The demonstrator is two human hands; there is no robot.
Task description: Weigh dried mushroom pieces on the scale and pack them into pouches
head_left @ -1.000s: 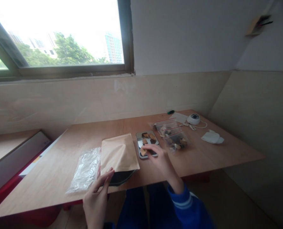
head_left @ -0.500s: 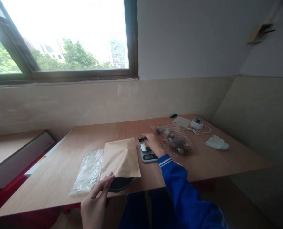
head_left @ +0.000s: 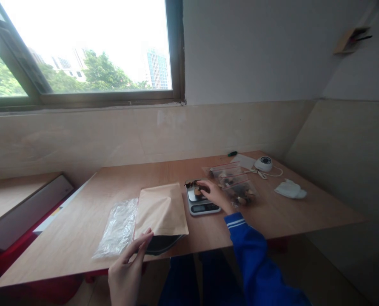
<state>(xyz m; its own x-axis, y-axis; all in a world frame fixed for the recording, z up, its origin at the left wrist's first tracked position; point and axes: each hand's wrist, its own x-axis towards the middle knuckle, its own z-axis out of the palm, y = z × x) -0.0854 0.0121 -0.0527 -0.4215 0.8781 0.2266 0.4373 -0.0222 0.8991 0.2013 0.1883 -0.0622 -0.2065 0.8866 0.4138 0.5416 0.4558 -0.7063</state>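
Observation:
A digital kitchen scale [head_left: 205,208] lies on the table with several brown dried pieces [head_left: 197,192] on its plate. Above the right side of that plate hovers my right hand [head_left: 212,192], its fingers apart and nothing visible in them; part of the plate is hidden beneath it. My left hand [head_left: 135,250] pinches the near edge of a tan kraft paper bag [head_left: 162,208], which lies flat with its dark mouth facing me. Left of the bag is a clear plastic bag [head_left: 117,229].
Zip bags of dried pieces [head_left: 240,193] lie right of the scale. Farther right are a white dome camera [head_left: 263,164] with its cable and a crumpled white tissue [head_left: 290,189]. A green-handled tool [head_left: 232,154] rests at the table's back edge, by the wall.
My right hand has shifted right across the scale and its fingers have parted, uncovering more of the brown pieces and the display. My left hand stays at the paper bag's edge.

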